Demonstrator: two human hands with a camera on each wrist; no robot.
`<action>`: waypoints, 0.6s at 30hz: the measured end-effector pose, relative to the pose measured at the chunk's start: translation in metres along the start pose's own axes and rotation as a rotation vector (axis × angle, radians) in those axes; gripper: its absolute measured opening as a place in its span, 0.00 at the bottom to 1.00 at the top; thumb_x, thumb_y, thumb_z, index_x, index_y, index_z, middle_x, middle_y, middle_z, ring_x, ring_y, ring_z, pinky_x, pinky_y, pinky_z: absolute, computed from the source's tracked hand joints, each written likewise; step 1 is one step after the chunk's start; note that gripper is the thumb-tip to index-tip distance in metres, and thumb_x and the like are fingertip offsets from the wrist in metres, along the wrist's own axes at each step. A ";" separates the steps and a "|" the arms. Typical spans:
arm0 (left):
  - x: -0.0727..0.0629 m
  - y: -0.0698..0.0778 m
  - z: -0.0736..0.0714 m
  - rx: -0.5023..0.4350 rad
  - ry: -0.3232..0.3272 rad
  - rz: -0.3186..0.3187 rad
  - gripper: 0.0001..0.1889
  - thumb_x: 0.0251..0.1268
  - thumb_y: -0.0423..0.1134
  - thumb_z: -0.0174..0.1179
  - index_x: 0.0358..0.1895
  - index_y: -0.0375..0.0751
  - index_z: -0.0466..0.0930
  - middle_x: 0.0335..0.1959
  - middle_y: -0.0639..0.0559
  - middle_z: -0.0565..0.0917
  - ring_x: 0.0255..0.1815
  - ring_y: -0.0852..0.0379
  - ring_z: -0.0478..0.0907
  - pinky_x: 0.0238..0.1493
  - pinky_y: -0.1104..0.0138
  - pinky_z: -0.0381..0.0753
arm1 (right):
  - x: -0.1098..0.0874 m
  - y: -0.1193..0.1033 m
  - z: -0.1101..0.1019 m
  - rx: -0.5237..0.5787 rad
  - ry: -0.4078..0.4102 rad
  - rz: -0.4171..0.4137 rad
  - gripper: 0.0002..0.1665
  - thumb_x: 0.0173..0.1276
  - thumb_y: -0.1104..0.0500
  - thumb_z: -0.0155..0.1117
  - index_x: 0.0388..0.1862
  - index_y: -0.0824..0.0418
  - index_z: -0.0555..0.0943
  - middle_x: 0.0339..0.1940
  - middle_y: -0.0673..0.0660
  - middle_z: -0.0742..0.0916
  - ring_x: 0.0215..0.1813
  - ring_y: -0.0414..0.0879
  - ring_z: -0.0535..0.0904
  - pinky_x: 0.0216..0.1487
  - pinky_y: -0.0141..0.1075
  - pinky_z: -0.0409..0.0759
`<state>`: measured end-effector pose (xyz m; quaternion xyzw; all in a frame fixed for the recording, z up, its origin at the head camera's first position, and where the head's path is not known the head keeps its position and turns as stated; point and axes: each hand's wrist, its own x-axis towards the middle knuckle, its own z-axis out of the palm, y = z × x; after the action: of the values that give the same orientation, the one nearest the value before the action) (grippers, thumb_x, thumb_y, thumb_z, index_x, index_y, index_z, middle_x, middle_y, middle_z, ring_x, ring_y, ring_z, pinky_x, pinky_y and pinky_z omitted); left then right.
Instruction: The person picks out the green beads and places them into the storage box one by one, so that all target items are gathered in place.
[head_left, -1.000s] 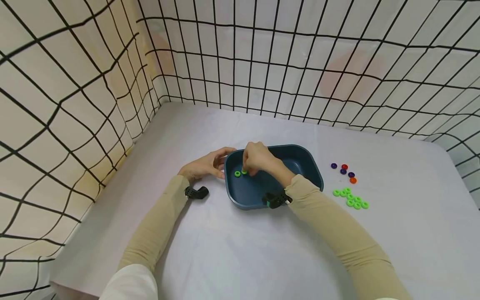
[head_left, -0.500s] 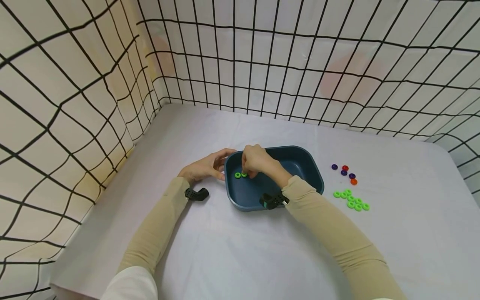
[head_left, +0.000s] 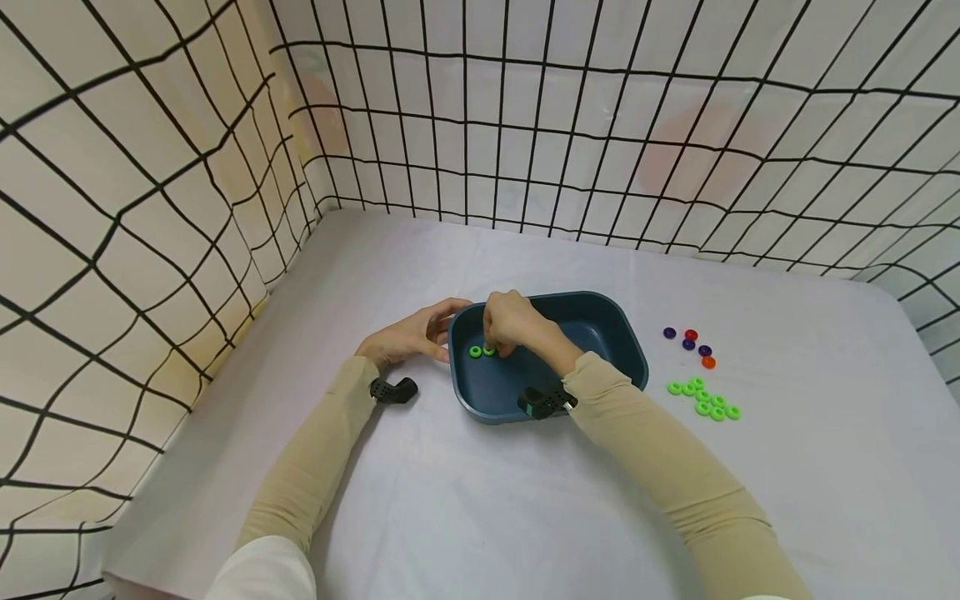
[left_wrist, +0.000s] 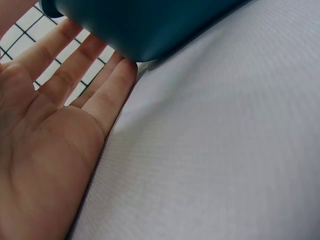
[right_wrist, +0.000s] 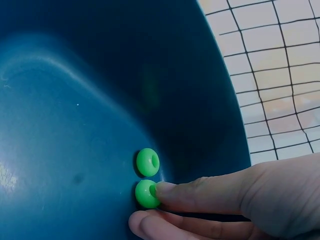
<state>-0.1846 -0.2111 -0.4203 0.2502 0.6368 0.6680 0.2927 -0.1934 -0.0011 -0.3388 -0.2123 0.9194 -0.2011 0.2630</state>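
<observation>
A dark blue rectangular tub (head_left: 551, 400) stands on the white cloth. My left hand (head_left: 408, 335) is at its left end, fingers extended; in the left wrist view, fingertips meet the outer wall of the tub (left_wrist: 150, 30). Inside the tub is my right hand (head_left: 517, 321), reaching down to the left end of the floor. In the right wrist view its thumb and fingers (right_wrist: 195, 197) pinch a green ring-shaped bead (right_wrist: 146, 194). A second green bead (right_wrist: 148, 162) lies just beside that one, near the foot of the wall.
To the right of the tub lie several loose green beads (head_left: 702, 396). Behind them are purple beads (head_left: 688, 344), a red bead (head_left: 691, 335) and an orange bead (head_left: 708, 362). Black wire grid panels (head_left: 562, 133) enclose the table (head_left: 465, 508) at the back and sides.
My right wrist has shifted very slightly left while the fingers stay at the same bead. The left hand, the tub and the loose beads hold their places.
</observation>
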 end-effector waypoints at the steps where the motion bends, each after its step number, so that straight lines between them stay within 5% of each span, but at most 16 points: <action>1: 0.000 0.000 0.000 -0.001 0.001 0.000 0.55 0.41 0.45 0.81 0.74 0.38 0.56 0.74 0.43 0.62 0.75 0.43 0.60 0.71 0.57 0.66 | 0.000 0.000 0.000 0.001 0.000 -0.001 0.05 0.61 0.67 0.70 0.25 0.64 0.87 0.24 0.57 0.89 0.25 0.45 0.87 0.29 0.33 0.84; 18: 0.001 -0.001 0.000 0.001 0.004 0.002 0.54 0.42 0.44 0.81 0.74 0.39 0.57 0.73 0.43 0.63 0.73 0.44 0.62 0.69 0.60 0.68 | -0.001 0.002 0.000 0.024 0.029 -0.018 0.05 0.61 0.68 0.69 0.26 0.65 0.87 0.25 0.58 0.89 0.25 0.45 0.87 0.28 0.32 0.84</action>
<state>-0.1852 -0.2107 -0.4215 0.2498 0.6376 0.6683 0.2907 -0.1935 0.0007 -0.3396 -0.2142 0.9188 -0.2175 0.2502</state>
